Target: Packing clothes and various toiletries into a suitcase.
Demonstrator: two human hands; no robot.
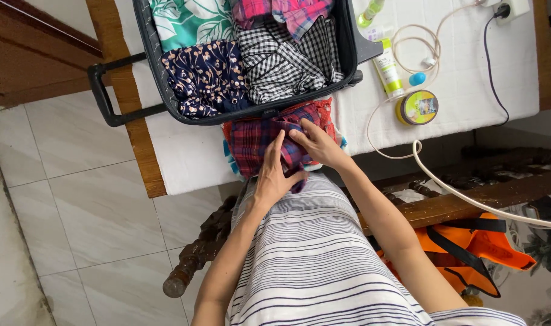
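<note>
A red and blue plaid garment (257, 142) lies folded at the near edge of the white-covered bed (185, 160), just in front of an open dark suitcase (148, 42). My left hand (273, 175) presses flat on the plaid cloth with fingers together. My right hand (314, 143) grips a fold of the same garment at its right side. The suitcase holds a navy floral piece (203, 75), a black and white checked piece (281, 63), a green floral piece (188, 21) and a pink plaid piece (287, 12).
On the bed to the right lie a green-capped tube (387, 69), a round yellow tin (418, 107), a small blue object (417, 78) and coiled cables (417, 42). An orange bag (474, 247) sits at lower right. Tiled floor (76, 211) spreads to the left.
</note>
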